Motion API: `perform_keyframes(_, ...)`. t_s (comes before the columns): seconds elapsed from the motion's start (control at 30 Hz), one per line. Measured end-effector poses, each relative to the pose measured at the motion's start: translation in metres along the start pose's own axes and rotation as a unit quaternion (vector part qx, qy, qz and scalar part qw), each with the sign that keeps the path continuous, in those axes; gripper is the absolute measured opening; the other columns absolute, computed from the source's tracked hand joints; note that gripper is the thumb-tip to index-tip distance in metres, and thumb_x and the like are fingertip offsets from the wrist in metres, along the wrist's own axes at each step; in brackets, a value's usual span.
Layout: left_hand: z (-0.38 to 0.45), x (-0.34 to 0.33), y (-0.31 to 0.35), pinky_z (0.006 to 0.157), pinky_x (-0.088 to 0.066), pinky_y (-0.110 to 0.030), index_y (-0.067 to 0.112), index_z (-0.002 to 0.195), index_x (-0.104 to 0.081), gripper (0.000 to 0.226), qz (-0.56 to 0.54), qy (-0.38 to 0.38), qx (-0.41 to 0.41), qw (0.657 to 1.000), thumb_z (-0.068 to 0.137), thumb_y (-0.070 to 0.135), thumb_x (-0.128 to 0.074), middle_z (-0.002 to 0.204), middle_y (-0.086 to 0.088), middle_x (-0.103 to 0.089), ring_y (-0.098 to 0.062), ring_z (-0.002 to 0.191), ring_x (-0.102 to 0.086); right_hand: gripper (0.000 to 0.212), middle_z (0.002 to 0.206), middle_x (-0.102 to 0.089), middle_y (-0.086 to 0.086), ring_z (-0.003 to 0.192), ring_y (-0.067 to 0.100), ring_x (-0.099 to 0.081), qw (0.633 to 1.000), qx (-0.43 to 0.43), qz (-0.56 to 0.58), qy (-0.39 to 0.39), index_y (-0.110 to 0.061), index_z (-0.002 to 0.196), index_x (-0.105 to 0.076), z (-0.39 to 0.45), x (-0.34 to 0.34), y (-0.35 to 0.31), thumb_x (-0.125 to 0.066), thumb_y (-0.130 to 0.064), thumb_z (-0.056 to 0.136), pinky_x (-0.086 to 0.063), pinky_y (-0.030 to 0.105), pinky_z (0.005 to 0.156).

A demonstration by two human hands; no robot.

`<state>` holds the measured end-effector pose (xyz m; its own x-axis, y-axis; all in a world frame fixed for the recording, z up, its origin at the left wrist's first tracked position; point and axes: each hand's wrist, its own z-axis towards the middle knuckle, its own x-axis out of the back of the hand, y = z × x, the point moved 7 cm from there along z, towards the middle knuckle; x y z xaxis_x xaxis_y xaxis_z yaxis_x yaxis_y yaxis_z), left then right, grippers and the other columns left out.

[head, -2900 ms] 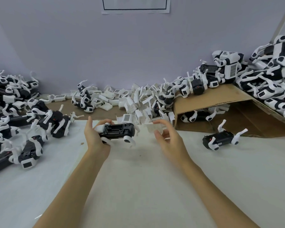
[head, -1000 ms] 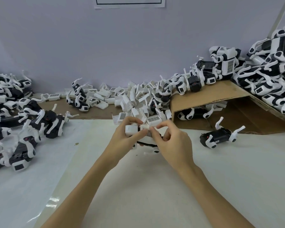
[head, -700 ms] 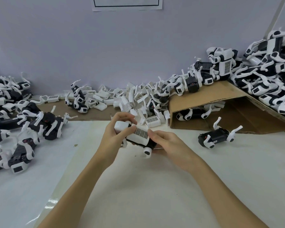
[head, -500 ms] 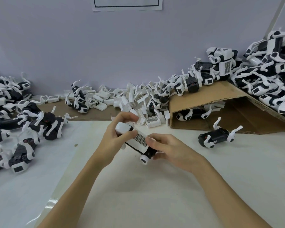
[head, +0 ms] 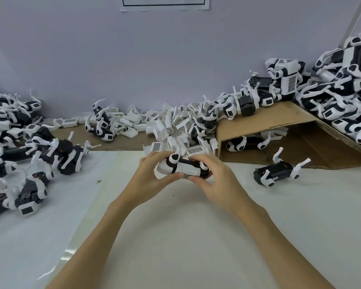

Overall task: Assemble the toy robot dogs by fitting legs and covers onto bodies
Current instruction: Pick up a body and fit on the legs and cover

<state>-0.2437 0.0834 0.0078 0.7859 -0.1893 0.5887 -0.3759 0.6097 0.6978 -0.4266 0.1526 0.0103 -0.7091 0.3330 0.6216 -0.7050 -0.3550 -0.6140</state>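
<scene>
Both hands hold one black-and-white toy robot dog [head: 180,167] above the middle of the white table. My left hand [head: 152,176] grips its left end, thumb under the white cover. My right hand [head: 214,177] grips its right end, fingers curled over the top. The dog lies on its side with a white leg joint facing up. A loose heap of white covers [head: 167,126] lies just behind the hands.
One black dog body with white legs [head: 276,173] lies alone on the table to the right. Piles of toy dogs crowd the left edge [head: 19,147] and the far right [head: 342,97]. A cardboard ramp [head: 265,119] slopes up at the right rear.
The white cover went from my right hand onto the dog's body. The dog has since been rolled, so its barcode face turned down and a side with leg joints faces up.
</scene>
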Motion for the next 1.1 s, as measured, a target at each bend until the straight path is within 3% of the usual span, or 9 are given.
perform_keyframes(0.07, 0.000, -0.003, -0.003, 0.108, -0.031, -0.013, 0.050, 0.123, -0.065, 0.045, -0.013, -0.007, 0.012, 1.000, 0.080, 0.062, -0.073, 0.125, 0.036, -0.059, 0.000, 0.125, -0.048, 0.043, 0.124, -0.063, -0.016, 0.114, 0.007, -0.060, 1.000, -0.005, -0.004, 0.002, -0.024, 0.130, -0.067, -0.001, 0.000, -0.001, -0.080, -0.036, 0.091, -0.052, 0.032, 0.095)
perform_keyframes(0.17, 0.002, -0.004, 0.002, 0.116, -0.037, -0.038, 0.041, 0.124, -0.068, 0.041, -0.022, 0.000, 0.000, 1.000, 0.086, 0.055, -0.075, 0.124, 0.024, -0.067, -0.013, 0.125, -0.056, 0.038, 0.118, -0.065, -0.017, 0.109, 0.009, -0.062, 1.000, -0.016, 0.013, 0.021, -0.024, 0.122, -0.070, -0.001, 0.003, -0.002, -0.082, -0.037, 0.089, -0.054, 0.037, 0.089)
perform_keyframes(0.23, 0.003, -0.004, 0.009, 0.113, -0.039, -0.051, 0.030, 0.123, -0.070, 0.036, -0.026, 0.006, -0.023, 0.999, 0.091, 0.045, -0.078, 0.119, 0.015, -0.072, -0.018, 0.119, -0.062, 0.036, 0.114, -0.066, -0.016, 0.105, 0.011, -0.063, 0.999, -0.025, 0.022, 0.038, -0.023, 0.119, -0.071, 0.000, 0.005, -0.003, -0.083, -0.038, 0.088, -0.055, 0.039, 0.085)
perform_keyframes(0.33, 0.004, -0.002, 0.015, 0.109, -0.041, -0.058, 0.024, 0.122, -0.070, 0.031, -0.035, 0.016, -0.043, 0.998, 0.095, 0.038, -0.079, 0.114, 0.010, -0.075, -0.022, 0.114, -0.065, 0.036, 0.112, -0.066, -0.013, 0.103, 0.014, -0.064, 0.998, -0.029, 0.024, 0.054, -0.023, 0.117, -0.072, 0.001, 0.008, -0.007, -0.083, -0.039, 0.087, -0.056, 0.043, 0.081)
perform_keyframes(0.47, 0.002, 0.000, 0.015, 0.112, -0.038, -0.053, 0.023, 0.121, -0.069, 0.031, -0.032, 0.026, -0.057, 0.998, 0.097, 0.041, -0.078, 0.113, 0.011, -0.074, -0.018, 0.113, -0.064, 0.041, 0.116, -0.065, -0.014, 0.107, 0.013, -0.064, 0.998, -0.030, 0.028, 0.047, -0.025, 0.120, -0.071, 0.000, 0.007, -0.008, -0.081, -0.046, 0.087, -0.057, 0.041, 0.085)
perform_keyframes(0.57, 0.000, -0.003, 0.012, 0.113, -0.031, -0.038, 0.026, 0.123, -0.068, 0.037, -0.015, 0.031, -0.059, 0.998, 0.093, 0.045, -0.076, 0.117, 0.018, -0.069, -0.006, 0.118, -0.057, 0.051, 0.124, -0.062, -0.015, 0.116, 0.008, -0.061, 0.999, -0.043, 0.022, 0.002, -0.028, 0.130, -0.066, 0.000, 0.001, -0.002, -0.086, -0.038, 0.084, -0.054, 0.037, 0.095)
perform_keyframes(0.67, -0.001, -0.010, 0.020, 0.108, -0.026, -0.028, 0.026, 0.120, -0.067, 0.035, 0.047, 0.033, -0.107, 0.993, 0.094, 0.046, -0.078, 0.120, 0.024, -0.063, -0.004, 0.121, -0.054, 0.049, 0.124, -0.060, -0.015, 0.115, 0.018, -0.058, 0.997, -0.059, -0.045, -0.013, -0.028, 0.130, -0.065, -0.003, -0.007, 0.003, -0.085, -0.032, 0.086, -0.052, 0.042, 0.096)
perform_keyframes(0.9, 0.001, -0.011, 0.026, 0.106, -0.029, -0.033, 0.020, 0.116, -0.070, 0.042, 0.107, 0.070, -0.141, 0.982, 0.082, 0.027, -0.093, 0.112, 0.037, -0.055, 0.021, 0.120, -0.037, 0.034, 0.113, -0.064, -0.016, 0.109, 0.016, -0.062, 0.995, -0.095, -0.024, 0.005, -0.028, 0.112, -0.069, -0.001, -0.005, 0.006, -0.087, -0.029, 0.084, -0.050, 0.053, 0.093)
perform_keyframes(1.1, 0.003, -0.001, 0.025, 0.114, -0.012, -0.023, 0.027, 0.115, -0.068, 0.038, 0.098, 0.077, -0.127, 0.984, 0.084, 0.043, -0.084, 0.109, 0.030, -0.060, 0.002, 0.114, -0.053, 0.039, 0.117, -0.062, -0.017, 0.111, 0.017, -0.061, 0.995, -0.085, -0.047, -0.010, -0.030, 0.121, -0.067, -0.002, -0.004, 0.004, -0.085, -0.034, 0.086, -0.049, 0.052, 0.097)
